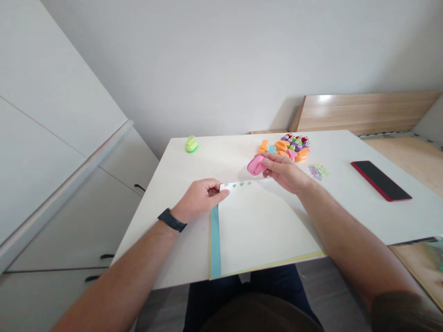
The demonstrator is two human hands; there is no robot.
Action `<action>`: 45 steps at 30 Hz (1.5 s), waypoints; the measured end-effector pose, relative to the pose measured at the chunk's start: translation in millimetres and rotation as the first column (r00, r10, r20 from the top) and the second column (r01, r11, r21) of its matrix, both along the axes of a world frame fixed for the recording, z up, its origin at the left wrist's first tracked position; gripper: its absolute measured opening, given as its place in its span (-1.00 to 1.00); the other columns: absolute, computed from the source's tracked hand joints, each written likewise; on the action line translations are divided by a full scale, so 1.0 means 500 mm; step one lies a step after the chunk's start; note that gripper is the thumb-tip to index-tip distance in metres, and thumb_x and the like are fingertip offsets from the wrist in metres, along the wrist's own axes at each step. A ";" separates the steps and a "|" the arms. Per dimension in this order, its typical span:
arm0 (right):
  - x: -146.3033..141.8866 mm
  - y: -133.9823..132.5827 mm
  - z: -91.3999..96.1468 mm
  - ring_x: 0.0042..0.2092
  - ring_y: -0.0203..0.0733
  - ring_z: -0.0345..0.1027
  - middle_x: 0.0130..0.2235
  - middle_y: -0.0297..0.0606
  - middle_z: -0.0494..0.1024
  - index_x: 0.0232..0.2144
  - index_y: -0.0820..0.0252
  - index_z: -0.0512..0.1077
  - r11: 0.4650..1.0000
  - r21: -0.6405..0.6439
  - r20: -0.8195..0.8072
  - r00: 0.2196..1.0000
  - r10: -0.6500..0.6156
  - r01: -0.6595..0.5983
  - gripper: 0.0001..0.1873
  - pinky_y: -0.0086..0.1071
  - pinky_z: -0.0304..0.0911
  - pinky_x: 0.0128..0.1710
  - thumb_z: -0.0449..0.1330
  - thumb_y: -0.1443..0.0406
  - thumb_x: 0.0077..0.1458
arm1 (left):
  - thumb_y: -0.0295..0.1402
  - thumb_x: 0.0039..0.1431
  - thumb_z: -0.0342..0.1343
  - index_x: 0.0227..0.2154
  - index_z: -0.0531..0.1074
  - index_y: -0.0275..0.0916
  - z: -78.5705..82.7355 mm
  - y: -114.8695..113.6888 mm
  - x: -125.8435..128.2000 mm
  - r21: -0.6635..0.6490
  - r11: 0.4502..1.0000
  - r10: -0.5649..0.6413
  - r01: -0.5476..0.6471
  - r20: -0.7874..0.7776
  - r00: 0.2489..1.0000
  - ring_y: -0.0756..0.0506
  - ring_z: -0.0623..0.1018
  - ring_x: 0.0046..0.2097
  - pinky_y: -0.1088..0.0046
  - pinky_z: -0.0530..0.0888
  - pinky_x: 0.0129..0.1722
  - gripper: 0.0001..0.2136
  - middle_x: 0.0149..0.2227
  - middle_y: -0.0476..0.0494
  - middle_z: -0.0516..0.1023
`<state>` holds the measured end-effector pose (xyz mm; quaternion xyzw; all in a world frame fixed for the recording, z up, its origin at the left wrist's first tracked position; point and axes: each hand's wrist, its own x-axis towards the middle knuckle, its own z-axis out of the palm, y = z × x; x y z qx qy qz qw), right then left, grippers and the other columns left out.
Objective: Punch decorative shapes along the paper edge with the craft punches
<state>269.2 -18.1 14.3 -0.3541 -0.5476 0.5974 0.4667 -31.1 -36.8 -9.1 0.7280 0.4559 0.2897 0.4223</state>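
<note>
My right hand (282, 170) holds a pink craft paper punch (256, 165) just above the far edge of a white sheet of paper (263, 226). Along that edge runs a short row of small cut-out shapes (242, 184), showing blue-green. Thumb and fingers of my left hand (202, 198) pinch the sheet's far left corner. Beneath the white sheet lies a blue sheet (215, 244), visible as a strip on the left, with a thin yellow edge (270, 266) showing at the front. The fingertips behind the punch are partly hidden.
A light green punch (191, 144) stands at the table's far left. Several orange punches (282, 145) and small purple, green and red punches (297, 142) cluster at the back right. Paper bits (319, 171) lie nearby. A black phone with a red edge (380, 180) rests on the right.
</note>
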 end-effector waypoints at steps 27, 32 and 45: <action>0.006 0.008 -0.016 -0.14 -0.11 0.42 -0.15 -0.25 0.61 0.00 0.13 0.56 0.994 -0.063 0.169 0.983 -0.076 0.087 -0.55 -0.25 0.30 -0.09 0.39 0.07 0.11 | -0.07 0.23 0.24 -0.38 0.52 -0.25 0.009 -0.007 0.007 0.040 0.999 0.003 -0.003 -0.001 1.000 -0.04 0.48 -0.35 0.47 0.38 -0.37 -0.69 -0.36 -0.08 0.57; 0.007 0.006 -0.014 -0.16 -0.11 0.41 -0.15 -0.22 0.60 -0.01 0.14 0.57 0.996 -0.050 0.148 0.987 -0.065 0.073 -0.59 -0.24 0.30 -0.11 0.36 0.08 0.15 | -0.07 0.22 0.25 -0.39 0.51 -0.24 0.007 -0.006 0.006 0.038 0.999 0.005 -0.006 0.027 1.000 -0.06 0.50 -0.35 0.47 0.40 -0.38 -0.69 -0.37 -0.09 0.57; 0.007 0.009 -0.025 -0.10 -0.12 0.38 -0.09 -0.24 0.57 -0.01 0.13 0.55 0.997 0.006 0.194 0.978 -0.073 0.073 -0.60 -0.27 0.25 -0.07 0.35 0.08 0.17 | -0.08 0.20 0.27 -0.40 0.50 -0.26 0.012 -0.007 0.008 0.007 1.000 0.025 -0.025 0.036 0.999 -0.03 0.46 -0.38 0.48 0.36 -0.40 -0.69 -0.41 -0.06 0.53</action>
